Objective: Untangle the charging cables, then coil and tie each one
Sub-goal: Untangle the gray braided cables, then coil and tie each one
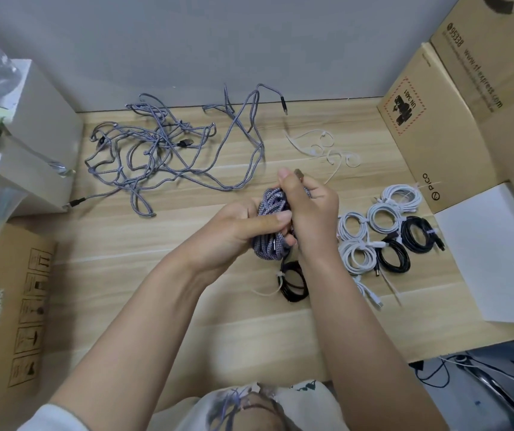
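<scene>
Both hands hold a coiled grey braided cable point(268, 209) above the middle of the wooden table point(143, 262). My left hand point(243, 231) grips the coil from the left, thumb across its strands. My right hand point(308, 209) grips the coil's upper part, and the cable's plug point(298, 173) sticks out beside the thumb. A tangle of grey braided cables point(156, 150) lies at the back left, and another loose grey cable point(246, 126) trails to its right. Loose white ties point(327, 150) lie behind my hands.
Several tied white coils point(383, 216) and black coils point(405, 244) sit at the right; one tied black coil point(294, 281) lies below my hands. Cardboard boxes point(436, 119) stand at the right and at the front left point(10, 306). A white sheet point(492, 253) lies at the right.
</scene>
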Available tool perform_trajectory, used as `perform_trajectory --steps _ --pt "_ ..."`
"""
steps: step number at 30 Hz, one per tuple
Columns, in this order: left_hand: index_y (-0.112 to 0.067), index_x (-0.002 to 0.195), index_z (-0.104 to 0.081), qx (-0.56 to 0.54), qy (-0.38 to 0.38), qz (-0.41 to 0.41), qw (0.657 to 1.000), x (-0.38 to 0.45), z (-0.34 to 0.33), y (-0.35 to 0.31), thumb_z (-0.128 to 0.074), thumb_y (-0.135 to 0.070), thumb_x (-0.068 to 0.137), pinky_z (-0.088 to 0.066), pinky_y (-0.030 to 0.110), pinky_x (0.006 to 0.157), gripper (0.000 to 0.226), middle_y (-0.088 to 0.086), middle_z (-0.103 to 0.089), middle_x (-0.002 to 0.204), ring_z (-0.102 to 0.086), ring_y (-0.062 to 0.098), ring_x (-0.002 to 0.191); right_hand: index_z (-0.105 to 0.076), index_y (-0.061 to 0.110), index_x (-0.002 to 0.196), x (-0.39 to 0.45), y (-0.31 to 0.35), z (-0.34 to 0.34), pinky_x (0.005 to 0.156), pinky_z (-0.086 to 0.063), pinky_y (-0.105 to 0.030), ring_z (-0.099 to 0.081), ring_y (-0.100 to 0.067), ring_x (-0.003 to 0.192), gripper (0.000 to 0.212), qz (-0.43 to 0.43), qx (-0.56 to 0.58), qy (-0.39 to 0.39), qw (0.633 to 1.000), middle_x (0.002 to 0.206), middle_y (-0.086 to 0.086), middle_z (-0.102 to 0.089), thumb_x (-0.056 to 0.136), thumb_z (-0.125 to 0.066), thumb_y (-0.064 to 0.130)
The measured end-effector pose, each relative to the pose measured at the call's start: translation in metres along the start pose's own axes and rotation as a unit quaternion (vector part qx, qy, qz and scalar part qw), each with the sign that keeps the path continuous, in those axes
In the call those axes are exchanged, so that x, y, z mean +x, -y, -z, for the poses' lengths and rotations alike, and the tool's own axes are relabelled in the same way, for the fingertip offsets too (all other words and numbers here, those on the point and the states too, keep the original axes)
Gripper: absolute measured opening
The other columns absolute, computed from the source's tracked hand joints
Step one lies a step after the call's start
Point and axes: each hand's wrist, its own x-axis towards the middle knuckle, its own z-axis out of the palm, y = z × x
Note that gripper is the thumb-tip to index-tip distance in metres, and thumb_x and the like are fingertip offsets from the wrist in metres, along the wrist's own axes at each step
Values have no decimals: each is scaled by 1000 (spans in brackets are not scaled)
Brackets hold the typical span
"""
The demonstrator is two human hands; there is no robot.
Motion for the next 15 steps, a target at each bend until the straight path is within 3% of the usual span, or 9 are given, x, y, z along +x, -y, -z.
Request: perform_trajectory --steps 3,5,8,10,13,15 --pt "-4 102 -58 -2 -5 1 1000 12 -3 0 -50 -10 97 -52 38 91 11 8 -66 94 -65 18 90 -59 11 67 25 -7 4 35 -33 -17 -45 -9 36 32 -15 -26 88 996 52 -1 -53 83 -64 39" --pt "-8 90 -58 -7 5 -6 1000 19 -1 4 -54 -16 91 -51 29 81 10 1 -65 81 -62 13 77 -66 16 75 45 -10 9 49 -43 -16 -55 -6 52 40 -41 -60 132 989 65 5 -62 85 -55 53" --pt "-12 72 -53 -31 7 3 1000 27 1 5 -50 -24 81 -41 25 64 15 -3 -59 63 -53 10 61 -67 26 89 100 -33 25 85 -45 -25 -56 -7 91 39 -53 -126 49 989 102 3 -61 95 -40 54" --pt "-14 68 -51 -45 -9 7 999 32 5 7 -50 -23 81 -39 28 64 16 -2 -58 61 -51 12 60 -63 30 104 135 -49 39 102 -37 -31 -49 -16 116 31 -74 -200 -35 976 130 0 -45 90 -48 53" --pt "-14 65 -52 -44 -24 11 999 39 11 14 -50 -24 80 -41 26 63 18 -1 -59 62 -51 14 62 -50 24 133 172 -65 55 107 -28 -30 -29 -25 135 49 -144 -290 -82 943 147 -6 -24 86 -58 39" --pt "-10 67 -52 -46 -27 16 998 42 12 17 -50 -24 79 -43 23 62 19 0 -60 62 -52 14 63 -41 22 140 185 -75 61 109 -23 -31 -16 -26 141 59 -183 -328 -88 923 154 -5 -13 85 -58 34"
